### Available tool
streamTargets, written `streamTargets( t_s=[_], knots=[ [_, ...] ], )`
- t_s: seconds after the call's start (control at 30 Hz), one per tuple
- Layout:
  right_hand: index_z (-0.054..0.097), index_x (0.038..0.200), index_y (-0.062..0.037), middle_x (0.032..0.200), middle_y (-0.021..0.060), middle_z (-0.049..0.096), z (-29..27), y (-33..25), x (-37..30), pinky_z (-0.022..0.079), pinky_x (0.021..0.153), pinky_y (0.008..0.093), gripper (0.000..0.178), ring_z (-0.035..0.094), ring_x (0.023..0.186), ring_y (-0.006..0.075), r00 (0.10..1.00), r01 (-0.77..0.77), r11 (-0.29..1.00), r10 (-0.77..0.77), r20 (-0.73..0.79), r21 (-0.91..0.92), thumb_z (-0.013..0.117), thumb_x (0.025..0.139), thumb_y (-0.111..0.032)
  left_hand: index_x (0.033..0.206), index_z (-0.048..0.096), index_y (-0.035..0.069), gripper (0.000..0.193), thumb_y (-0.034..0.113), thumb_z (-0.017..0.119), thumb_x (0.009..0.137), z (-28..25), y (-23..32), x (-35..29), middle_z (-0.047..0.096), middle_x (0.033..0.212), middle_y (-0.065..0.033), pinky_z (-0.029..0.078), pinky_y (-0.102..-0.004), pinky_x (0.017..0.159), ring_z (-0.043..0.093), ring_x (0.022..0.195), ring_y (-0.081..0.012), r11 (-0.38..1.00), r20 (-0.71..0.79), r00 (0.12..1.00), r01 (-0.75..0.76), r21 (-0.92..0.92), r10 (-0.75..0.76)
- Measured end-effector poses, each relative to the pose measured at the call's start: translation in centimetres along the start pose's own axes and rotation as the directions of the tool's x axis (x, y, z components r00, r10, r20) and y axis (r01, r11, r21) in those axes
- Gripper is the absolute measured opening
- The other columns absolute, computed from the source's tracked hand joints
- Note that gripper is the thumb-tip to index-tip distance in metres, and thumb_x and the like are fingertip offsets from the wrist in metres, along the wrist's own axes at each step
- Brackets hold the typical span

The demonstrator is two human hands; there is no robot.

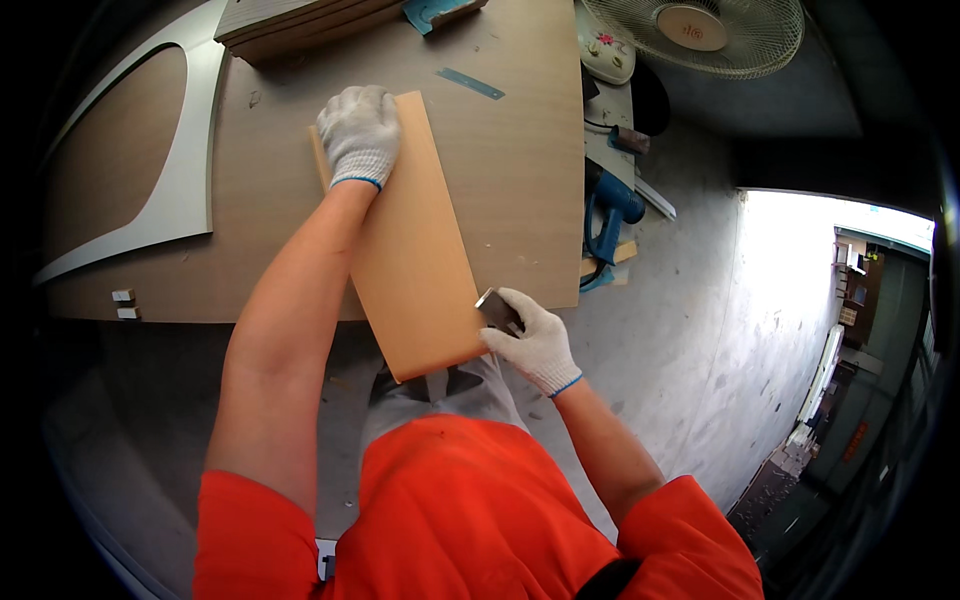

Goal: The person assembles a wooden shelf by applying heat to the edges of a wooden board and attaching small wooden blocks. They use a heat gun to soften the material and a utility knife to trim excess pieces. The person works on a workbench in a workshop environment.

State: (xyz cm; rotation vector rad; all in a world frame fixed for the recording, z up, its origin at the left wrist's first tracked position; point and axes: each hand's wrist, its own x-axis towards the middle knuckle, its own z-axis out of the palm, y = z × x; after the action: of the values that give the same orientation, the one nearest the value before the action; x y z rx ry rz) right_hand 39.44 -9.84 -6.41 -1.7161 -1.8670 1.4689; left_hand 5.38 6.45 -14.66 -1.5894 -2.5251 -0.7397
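Observation:
A long orange-tan board (415, 235) lies slanted on the wooden tabletop, its near end jutting past the table edge toward my waist. My left hand (360, 130), in a white knit glove with a blue cuff, is closed over the board's far end, its fingertips hidden. At the near right edge of the board, my gloved right hand (535, 340) grips a small dark block (499, 310) with a pale, shiny edge between thumb and fingers. The block is at the board's edge; its exact kind and whether it touches cannot be made out.
A white curved frame (190, 190) lies on the table (520, 180) at left. Stacked boards (300, 30), a blue-handled tool (435, 12) and a small metal ruler (470, 83) sit farther back. Right of the table are a blue heat gun (610, 205) and a fan (695, 30).

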Motion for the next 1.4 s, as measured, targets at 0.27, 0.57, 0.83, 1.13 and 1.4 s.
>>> streamTargets(
  t_s=[0.27, 0.57, 0.83, 1.13, 1.4],
  knots=[
    [0.068, 0.138, -0.0029, 0.116, 0.0186, 0.079, 1.8, -1.3, -0.7, 0.061, 0.095, 0.0389, 0.057, 0.079, 0.105, 0.0294, 0.995, -0.095, 0.996, 0.095, 0.024, -0.003, 0.082, 0.088, -0.028, 0.140, 0.066, 0.003, 0.044, 0.013, 0.074, 0.098, -7.6, -3.6, -9.7, 0.058, 0.153, -0.0200, 0.044, -0.0494, 0.122, 0.060, 0.138, -0.0373, 0.952, -0.169, 0.977, 0.072, -0.299, -0.127],
    [0.058, 0.147, -0.0052, 0.120, 0.0194, 0.078, 4.5, -0.3, -2.6, 0.061, 0.094, 0.0413, 0.067, 0.079, 0.107, 0.0309, 0.993, -0.082, 0.997, 0.082, 0.086, 0.002, 0.081, 0.089, -0.029, 0.133, 0.062, -0.009, 0.040, 0.019, 0.073, 0.106, -14.4, -1.2, -31.6, 0.072, 0.121, -0.0124, 0.057, -0.0306, 0.095, 0.069, 0.107, -0.0142, 0.099, 0.665, 0.553, 0.801, -0.591, -0.502],
    [0.073, 0.126, -0.0043, 0.101, 0.0102, 0.076, 4.6, -1.2, -7.2, 0.061, 0.083, 0.0325, 0.042, 0.073, 0.089, 0.0155, 0.999, -0.010, 0.992, 0.004, 0.043, 0.127, 0.087, 0.089, -0.019, 0.100, 0.078, -0.001, 0.039, 0.037, 0.076, 0.106, -18.2, -6.8, -27.4, 0.076, 0.086, -0.0104, 0.057, -0.0351, 0.079, 0.069, 0.080, -0.0152, 0.605, 0.537, 0.645, 0.744, -0.281, -0.544],
    [0.064, 0.124, 0.0040, 0.100, 0.0044, 0.071, 0.8, 3.6, -2.7, 0.056, 0.076, 0.0288, 0.040, 0.065, 0.083, 0.0098, 0.886, -0.109, 0.892, 0.287, -0.364, 0.438, 0.084, 0.094, -0.013, 0.089, 0.082, 0.010, 0.055, 0.064, 0.075, 0.095, -19.3, -3.1, -4.5, 0.077, 0.083, -0.0165, 0.060, -0.0481, 0.076, 0.076, 0.082, -0.0379, 0.959, 0.737, 0.626, -0.265, -0.104, 0.254],
    [0.066, 0.123, 0.0018, 0.100, 0.0019, 0.068, 6.8, 3.2, -4.4, 0.055, 0.081, 0.0296, 0.048, 0.060, 0.088, 0.0095, 0.897, -0.158, 0.829, 0.347, -0.273, 0.536, 0.089, 0.090, -0.024, 0.088, 0.080, 0.006, 0.068, 0.074, 0.079, 0.086, -11.0, 3.1, 7.2, 0.074, 0.082, -0.0206, 0.057, -0.0505, 0.075, 0.071, 0.081, -0.0437, 0.762, 0.819, 0.339, -0.624, -0.172, 0.463]
  ],
)
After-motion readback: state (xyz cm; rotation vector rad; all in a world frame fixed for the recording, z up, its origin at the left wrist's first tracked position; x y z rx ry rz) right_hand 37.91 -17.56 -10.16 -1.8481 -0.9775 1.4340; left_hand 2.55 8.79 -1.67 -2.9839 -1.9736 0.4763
